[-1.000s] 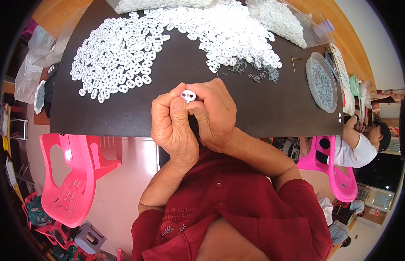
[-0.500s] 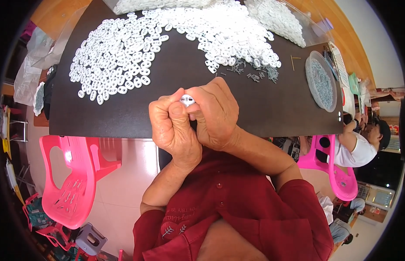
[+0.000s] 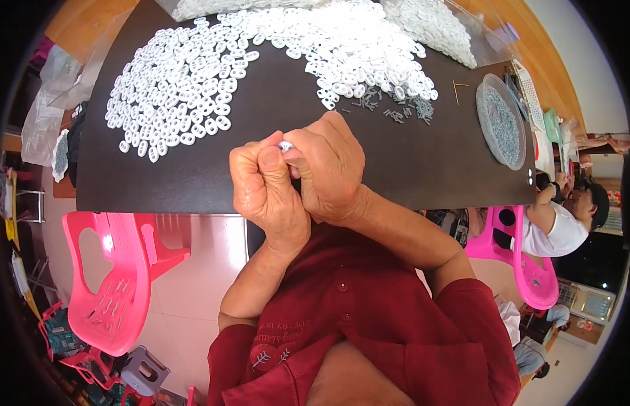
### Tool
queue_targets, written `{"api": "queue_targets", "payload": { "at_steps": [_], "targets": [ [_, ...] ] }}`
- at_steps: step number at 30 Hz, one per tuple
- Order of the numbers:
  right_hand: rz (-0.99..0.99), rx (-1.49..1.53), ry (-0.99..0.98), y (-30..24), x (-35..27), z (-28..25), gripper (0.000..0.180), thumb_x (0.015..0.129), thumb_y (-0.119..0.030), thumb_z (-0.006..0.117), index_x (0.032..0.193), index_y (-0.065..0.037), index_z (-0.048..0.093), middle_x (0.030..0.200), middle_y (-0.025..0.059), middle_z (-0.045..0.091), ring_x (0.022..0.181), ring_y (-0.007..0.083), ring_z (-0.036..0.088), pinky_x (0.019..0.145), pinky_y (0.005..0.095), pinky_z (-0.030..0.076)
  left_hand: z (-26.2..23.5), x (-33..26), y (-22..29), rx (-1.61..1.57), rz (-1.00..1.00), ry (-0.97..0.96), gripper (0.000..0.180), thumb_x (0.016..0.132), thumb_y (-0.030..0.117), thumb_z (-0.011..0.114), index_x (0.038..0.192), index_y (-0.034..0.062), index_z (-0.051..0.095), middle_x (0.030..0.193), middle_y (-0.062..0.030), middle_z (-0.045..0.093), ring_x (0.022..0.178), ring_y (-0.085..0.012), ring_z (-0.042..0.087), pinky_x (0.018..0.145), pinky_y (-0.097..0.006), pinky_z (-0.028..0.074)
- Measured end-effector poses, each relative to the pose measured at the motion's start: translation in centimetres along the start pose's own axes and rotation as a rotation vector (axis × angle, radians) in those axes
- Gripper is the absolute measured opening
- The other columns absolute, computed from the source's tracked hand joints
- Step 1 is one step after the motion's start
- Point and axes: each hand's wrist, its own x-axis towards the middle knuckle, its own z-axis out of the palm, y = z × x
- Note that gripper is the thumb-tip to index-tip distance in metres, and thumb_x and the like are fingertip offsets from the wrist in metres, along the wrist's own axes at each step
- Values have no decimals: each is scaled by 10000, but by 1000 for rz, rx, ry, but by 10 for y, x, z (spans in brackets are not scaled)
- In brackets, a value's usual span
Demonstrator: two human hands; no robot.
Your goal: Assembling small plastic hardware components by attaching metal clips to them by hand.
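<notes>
Over the dark table (image 3: 423, 162), near its edge, my left hand (image 3: 264, 186) and right hand (image 3: 332, 176) pinch a small white plastic piece (image 3: 284, 145), probably light, stiff and slick, best held by its rim.

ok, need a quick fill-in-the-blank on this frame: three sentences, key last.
1. The bare left hand and bare right hand together hold a small piece, partly hidden, coloured ____.
2. The round, clear plastic dish of small grey pins stands nearer the ____ hand.
3. The pink plastic chair with narrow slots stands on the picture's ____ side.

Missing words: white; right; left.
</notes>
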Motion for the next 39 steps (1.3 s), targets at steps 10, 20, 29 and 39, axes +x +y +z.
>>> {"api": "queue_targets", "payload": {
  "at_steps": [10,20,29,39],
  "targets": [
    [155,-11,-58,2,8,-40,136,722,-32,664,853,-24,631,828,95,618,680,253,562,629,353,440,-2,3,18,-46,-204,-234,237,943,106,504,1122,-32,576,965,-71,623,741,-86,552,643,-216,451],
    [385,-486,135,136,111,-170,118,775,-87,604,845,-2,648,827,186,633,818,331,597,752,414,432,-10,33,-2,271,-271,-346,194,871,73,592,1039,-24,607,859,-73,638,718,-100,562,648,-233,460],
    [-94,-778,6,184,103,-168,152,765,-100,652,901,-30,655,867,133,644,793,271,598,720,363,454,15,60,-12,800,386,-593,143,751,-3,618,870,65,655,676,-100,534,673,-270,563,582,-381,441],
    [-158,-403,-260,112,49,-112,166,713,12,668,871,-36,649,829,84,618,751,256,570,649,330,468,22,67,-26,990,680,-808,198,685,10,594,829,112,683,722,-84,523,698,-252,545,572,-363,454]
  ]
}}
